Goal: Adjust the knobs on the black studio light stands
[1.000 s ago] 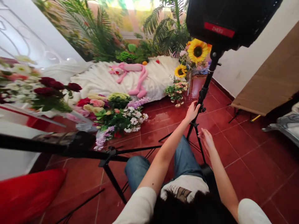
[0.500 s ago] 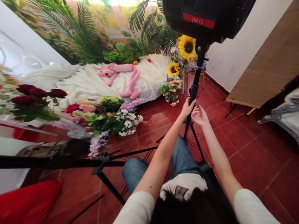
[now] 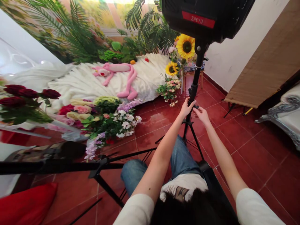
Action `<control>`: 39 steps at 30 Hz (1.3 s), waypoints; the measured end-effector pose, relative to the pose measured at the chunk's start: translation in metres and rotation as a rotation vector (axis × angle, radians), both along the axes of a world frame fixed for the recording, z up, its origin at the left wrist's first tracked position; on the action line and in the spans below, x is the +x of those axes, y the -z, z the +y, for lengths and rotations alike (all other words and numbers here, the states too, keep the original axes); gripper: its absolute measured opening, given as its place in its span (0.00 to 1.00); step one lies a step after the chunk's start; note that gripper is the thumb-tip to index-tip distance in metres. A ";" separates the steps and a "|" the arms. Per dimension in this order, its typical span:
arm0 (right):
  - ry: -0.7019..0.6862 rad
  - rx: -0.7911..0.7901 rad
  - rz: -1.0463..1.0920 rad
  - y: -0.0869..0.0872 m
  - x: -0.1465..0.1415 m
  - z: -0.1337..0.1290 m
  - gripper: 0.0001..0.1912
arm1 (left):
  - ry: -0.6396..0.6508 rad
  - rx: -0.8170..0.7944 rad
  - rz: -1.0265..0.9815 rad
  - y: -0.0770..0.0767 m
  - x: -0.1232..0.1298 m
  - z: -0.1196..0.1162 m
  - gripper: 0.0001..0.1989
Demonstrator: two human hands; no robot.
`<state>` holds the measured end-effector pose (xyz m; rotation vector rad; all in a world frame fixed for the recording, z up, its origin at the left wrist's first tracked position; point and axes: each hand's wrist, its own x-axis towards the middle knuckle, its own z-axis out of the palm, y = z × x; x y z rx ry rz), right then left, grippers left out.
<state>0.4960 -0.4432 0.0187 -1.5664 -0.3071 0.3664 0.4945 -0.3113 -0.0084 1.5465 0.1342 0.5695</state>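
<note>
A black light stand (image 3: 193,89) rises in front of me and carries a black studio light (image 3: 206,18) with a red label. My left hand (image 3: 187,107) is wrapped round the stand's pole, just above where the legs spread. On the pole's right side my right hand (image 3: 201,114) pinches a small black knob (image 3: 195,107) at the collar. Its fingertips partly hide the knob. The stand is upright, with its legs on the red tiles beyond my knees.
Flower bunches (image 3: 110,120) and dark red roses (image 3: 25,95) are at the left. A pink plush toy (image 3: 120,68) lies on a white draped blanket (image 3: 82,82). Another black tripod (image 3: 103,164) crosses the lower left. A carved silver seat (image 3: 287,109) is at the right.
My right hand's fingers have closed in on the knob from a looser, more open pose. My left hand stays on the pole. The whole view has shifted slightly.
</note>
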 end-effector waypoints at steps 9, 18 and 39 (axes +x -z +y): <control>0.238 -0.367 -0.832 -0.031 0.013 -0.018 0.11 | 0.001 -0.033 -0.002 0.007 0.004 -0.001 0.17; 0.004 -0.341 -0.685 -0.029 0.039 0.040 0.18 | -0.068 0.033 -0.030 0.015 0.010 -0.002 0.21; -0.077 0.019 -0.758 -0.114 0.070 0.050 0.33 | -0.107 0.064 0.113 -0.003 -0.008 -0.014 0.26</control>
